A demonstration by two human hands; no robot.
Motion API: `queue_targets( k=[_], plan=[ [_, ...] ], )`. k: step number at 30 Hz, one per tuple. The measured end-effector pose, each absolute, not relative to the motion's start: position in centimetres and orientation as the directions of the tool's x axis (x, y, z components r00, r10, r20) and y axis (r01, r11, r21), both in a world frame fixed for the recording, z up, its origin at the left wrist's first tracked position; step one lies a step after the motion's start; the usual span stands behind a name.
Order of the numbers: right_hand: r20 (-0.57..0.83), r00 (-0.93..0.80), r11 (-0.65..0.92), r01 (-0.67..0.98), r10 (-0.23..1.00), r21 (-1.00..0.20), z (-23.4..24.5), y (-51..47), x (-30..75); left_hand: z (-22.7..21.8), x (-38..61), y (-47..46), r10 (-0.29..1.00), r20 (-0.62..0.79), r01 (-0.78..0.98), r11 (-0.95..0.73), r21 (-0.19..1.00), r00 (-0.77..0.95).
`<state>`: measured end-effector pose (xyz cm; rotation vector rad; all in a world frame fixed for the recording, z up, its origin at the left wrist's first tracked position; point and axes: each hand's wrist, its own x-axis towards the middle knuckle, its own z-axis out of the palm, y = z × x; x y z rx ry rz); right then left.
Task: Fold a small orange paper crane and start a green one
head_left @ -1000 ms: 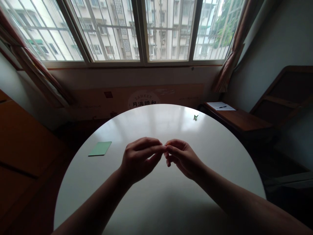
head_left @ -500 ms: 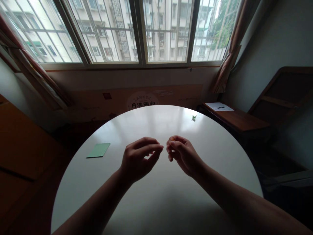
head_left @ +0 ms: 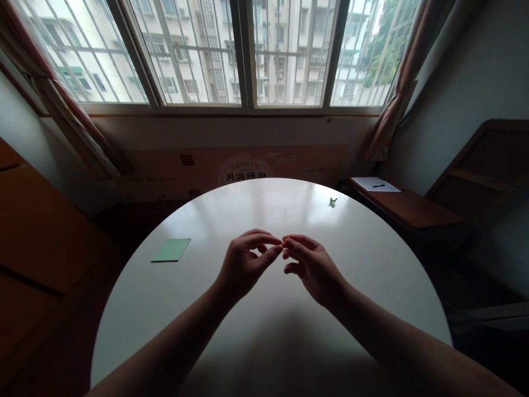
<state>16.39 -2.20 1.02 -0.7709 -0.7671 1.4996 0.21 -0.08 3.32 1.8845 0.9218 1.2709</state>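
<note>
Over the middle of the white round table, my left hand (head_left: 247, 263) and my right hand (head_left: 316, 264) meet at their fingertips. A tiny orange piece (head_left: 285, 240) shows between the thumb and index finger of my right hand; most of it is hidden and its kind is too small to tell. The left thumb and index finger are pinched together right against it, and whether they grip it too I cannot make out. My right hand's lower fingers are loosely curled. Both hands are held above the tabletop.
On the white table (head_left: 264, 342), a flat green square of paper or a pad (head_left: 172, 250) lies at the left. A small green folded shape (head_left: 333, 202) stands near the far right edge. Beyond, a wooden chair (head_left: 425, 212) holds white paper (head_left: 376, 184) with a dark pen.
My left fingertips have closed the small gap and now touch those of my right hand. The orange piece shows nearer the tips. The whole view has shifted slightly.
</note>
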Motion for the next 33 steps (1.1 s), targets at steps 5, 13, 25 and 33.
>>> queue_targets(
  k=[5,13,25,33],
  plan=[
    [-0.072,-0.065,-0.096,-0.541,0.995,-0.835,0.9,-2.2,16.2,3.2,0.4,0.0,0.884,0.382,0.116,-0.423,0.899,0.27],
    [-0.04,-0.092,-0.08,-0.487,0.995,-0.87,0.3,-2.1,16.0,3.4,0.2,0.3,0.928,0.246,0.043,-0.268,0.963,0.279],
    [0.03,-0.097,-0.003,-0.321,0.995,-0.947,-0.1,-2.0,16.2,3.9,-0.4,0.9,0.968,0.099,-0.047,-0.09,0.995,0.229],
    [0.049,-0.049,0.035,-0.261,0.998,-0.965,0.0,-2.2,16.1,3.7,-0.6,0.9,0.949,0.103,0.001,-0.108,0.994,0.296]
  ],
)
